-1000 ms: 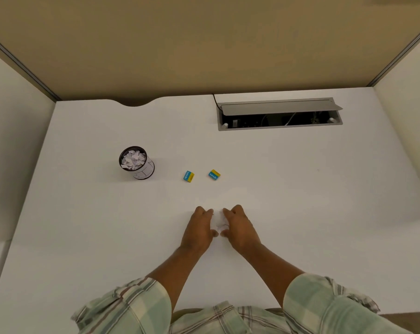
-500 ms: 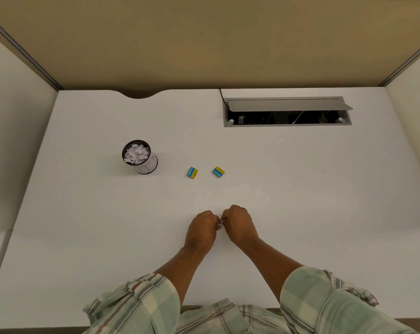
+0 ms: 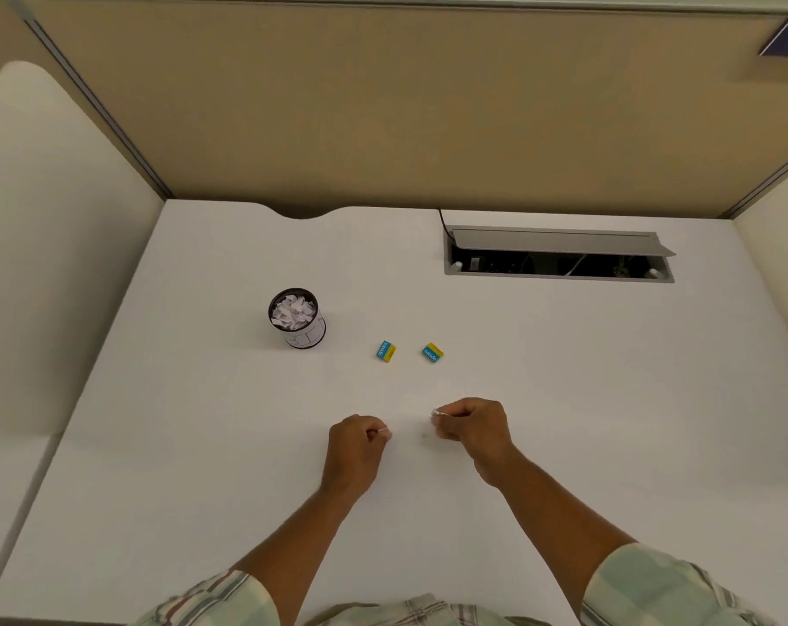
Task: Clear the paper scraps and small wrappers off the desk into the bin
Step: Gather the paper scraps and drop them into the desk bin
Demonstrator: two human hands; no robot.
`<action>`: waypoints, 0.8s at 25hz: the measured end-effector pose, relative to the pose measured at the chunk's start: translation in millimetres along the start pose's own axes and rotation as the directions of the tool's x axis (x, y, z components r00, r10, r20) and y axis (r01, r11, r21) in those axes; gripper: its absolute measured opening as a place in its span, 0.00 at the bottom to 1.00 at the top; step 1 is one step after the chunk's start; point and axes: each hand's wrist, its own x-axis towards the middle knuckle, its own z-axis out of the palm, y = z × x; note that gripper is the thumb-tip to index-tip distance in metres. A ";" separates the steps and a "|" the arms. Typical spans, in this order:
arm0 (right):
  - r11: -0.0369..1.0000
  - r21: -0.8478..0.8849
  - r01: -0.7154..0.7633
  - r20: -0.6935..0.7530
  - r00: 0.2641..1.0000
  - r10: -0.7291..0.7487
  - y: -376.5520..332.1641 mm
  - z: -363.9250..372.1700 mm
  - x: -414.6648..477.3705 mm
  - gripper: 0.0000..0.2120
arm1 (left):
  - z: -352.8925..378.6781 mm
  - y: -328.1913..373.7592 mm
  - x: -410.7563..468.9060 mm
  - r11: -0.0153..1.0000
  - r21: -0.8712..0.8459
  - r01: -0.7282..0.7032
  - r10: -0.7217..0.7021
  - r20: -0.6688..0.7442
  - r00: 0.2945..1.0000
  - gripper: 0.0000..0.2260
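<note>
A small round mesh bin [image 3: 298, 319] stands on the white desk [image 3: 564, 399], full of white paper scraps. Two small blue-and-yellow wrappers lie to its right: one [image 3: 386, 351] nearer the bin, the other [image 3: 433, 352] further right. My left hand [image 3: 357, 449] is closed, pinching a small white paper scrap [image 3: 383, 430] at its fingertips. My right hand [image 3: 473, 429] is also closed, pinching another white paper scrap [image 3: 439, 414]. Both hands hover near the desk's front middle, a short gap between them.
An open cable hatch [image 3: 559, 257] with a grey lid sits at the back right of the desk. Tan partition walls [image 3: 383, 106] enclose the back and sides. A notch [image 3: 306, 213] cuts the desk's rear edge.
My hands, which were together on one white scrap, closed and then pulled apart, each now holding a piece. The view has tilted up a little.
</note>
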 end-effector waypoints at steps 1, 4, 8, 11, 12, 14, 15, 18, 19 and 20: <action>0.999 0.047 0.007 0.020 1.000 -0.008 -12.2 8.7 -1.5 0.04 | -10.0 -4.1 0.5 0.999 -0.026 0.019 -0.020 -0.026 0.999 0.03; 0.992 0.114 0.053 0.072 0.996 -0.061 -50.7 45.8 0.4 0.05 | -38.2 -14.4 -0.2 0.995 -0.082 0.058 -0.064 -0.078 0.995 0.02; 0.983 0.068 0.171 0.137 0.974 -0.179 -105.4 115.6 13.9 0.05 | -70.6 -28.9 -2.2 0.989 -0.135 0.058 -0.079 -0.153 0.985 0.03; 0.936 -0.132 0.326 0.162 0.939 -0.304 -137.4 170.6 27.9 0.04 | -93.5 -47.6 -1.0 0.989 -0.142 0.043 -0.072 -0.210 0.975 0.05; 0.901 -0.211 0.379 0.171 0.922 -0.348 -145.7 186.8 33.4 0.05 | -99.9 -53.9 -0.9 0.987 -0.156 0.043 -0.077 -0.220 0.973 0.06; 0.813 -0.361 0.457 0.183 0.889 -0.419 -157.8 216.1 47.7 0.07 | -115.7 -64.0 -1.0 0.980 -0.186 0.069 -0.113 -0.239 0.964 0.06; 0.763 -0.437 0.476 0.185 0.878 -0.441 -161.4 227.0 54.9 0.07 | -122.0 -69.0 -0.2 0.980 -0.185 0.076 -0.123 -0.256 0.959 0.07; 0.598 -0.639 0.484 0.195 0.854 -0.482 -161.6 246.8 78.2 0.11 | -136.5 -81.7 2.8 0.974 -0.208 0.085 -0.145 -0.296 0.944 0.08; 0.537 -0.688 0.487 0.220 0.846 -0.485 -160.3 249.6 85.3 0.12 | -139.6 -84.0 4.0 0.970 -0.225 0.086 -0.154 -0.303 0.940 0.08; 0.479 -0.726 0.494 0.256 0.840 -0.478 -159.0 251.3 91.6 0.12 | -142.1 -85.6 5.9 0.968 -0.236 0.083 -0.156 -0.311 0.938 0.08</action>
